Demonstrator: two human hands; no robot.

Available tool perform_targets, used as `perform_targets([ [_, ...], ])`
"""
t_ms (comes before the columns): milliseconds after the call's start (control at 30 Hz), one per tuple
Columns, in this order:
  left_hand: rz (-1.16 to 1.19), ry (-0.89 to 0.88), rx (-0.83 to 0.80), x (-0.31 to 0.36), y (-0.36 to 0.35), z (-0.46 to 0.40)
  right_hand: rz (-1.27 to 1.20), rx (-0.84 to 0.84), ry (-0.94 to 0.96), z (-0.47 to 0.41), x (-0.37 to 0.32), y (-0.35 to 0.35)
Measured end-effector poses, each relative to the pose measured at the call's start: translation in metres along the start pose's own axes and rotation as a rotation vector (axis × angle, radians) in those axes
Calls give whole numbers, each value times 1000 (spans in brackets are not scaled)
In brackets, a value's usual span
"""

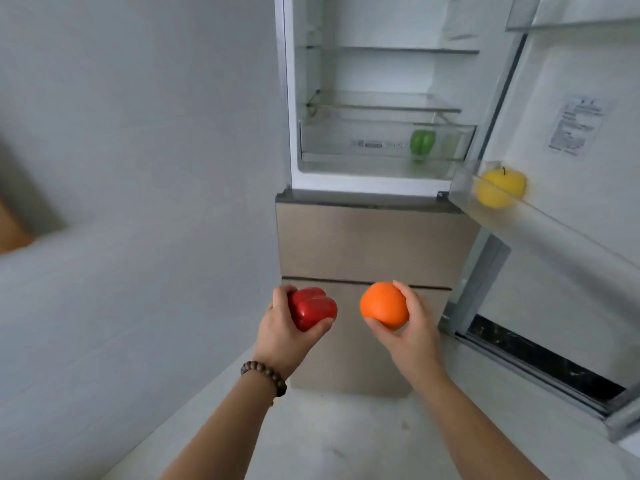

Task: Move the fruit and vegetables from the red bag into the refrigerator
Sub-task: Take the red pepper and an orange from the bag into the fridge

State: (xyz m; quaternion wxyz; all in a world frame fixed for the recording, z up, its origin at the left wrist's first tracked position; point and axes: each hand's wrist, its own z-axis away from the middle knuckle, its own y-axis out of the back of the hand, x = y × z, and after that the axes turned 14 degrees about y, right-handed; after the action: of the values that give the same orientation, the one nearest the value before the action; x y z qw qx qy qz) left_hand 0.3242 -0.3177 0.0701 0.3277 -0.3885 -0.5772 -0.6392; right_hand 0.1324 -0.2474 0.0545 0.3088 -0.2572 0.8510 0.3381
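Inspector: Red bell pepper (pixel 313 307), glossy and lobed — location?

Operator: Gripped in the left hand (pixel 287 327), fingers and thumb curled round it, held in the air in front of the beige lower drawers (pixel 367 244) of the white refrigerator (pixel 381 187). A brown wooden bead bracelet (pixel 265 375) sits on that wrist.

Inspector: Right hand (pixel 412 323)?

Operator: It grips a smooth round orange fruit (pixel 383 305), fingers curled behind it, thumb below. The two hands are level, near each other, not touching.

Inspector: Refrigerator state?

Operator: Upper door (pixel 571 98) swung open to the right. A glossy green bell pepper (pixel 422 142) stands upright in the clear plastic crisper drawer (pixel 346 143), right of centre, below the glass shelves (pixel 381 107). A yellow apple-shaped fruit with a dark stem (pixel 500 187) rests in the clear door bin (pixel 519 220). A white printed label (pixel 575 126) is fixed to the inner door face; its text is unreadable.

Inspector: Surroundings?

Operator: Pale grey wall (pixel 138 133) to the left, light floor (pixel 346 438) below.
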Motion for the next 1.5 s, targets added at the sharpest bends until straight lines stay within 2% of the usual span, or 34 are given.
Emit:
perform_targets([
  [200, 29, -186, -38, 57, 10, -135, 67, 144, 94, -144, 5, -18],
  [500, 149, -496, 19, 175, 9, -281, 229, 258, 199, -325, 21, 9],
  [700, 212, -586, 18, 241, -17, -356, 216, 179, 136, -443, 67, 26],
  [1000, 139, -587, -42, 290, -52, -435, 195, 74, -13, -581, 142, 34],
  [1233, 17, -575, -81, 290, -57, -456, 146, -12, -115, -652, 195, 18],
  [1500, 24, -556, -179, 283, -61, -460, 197, -77, -148, -698, 210, 3],
])
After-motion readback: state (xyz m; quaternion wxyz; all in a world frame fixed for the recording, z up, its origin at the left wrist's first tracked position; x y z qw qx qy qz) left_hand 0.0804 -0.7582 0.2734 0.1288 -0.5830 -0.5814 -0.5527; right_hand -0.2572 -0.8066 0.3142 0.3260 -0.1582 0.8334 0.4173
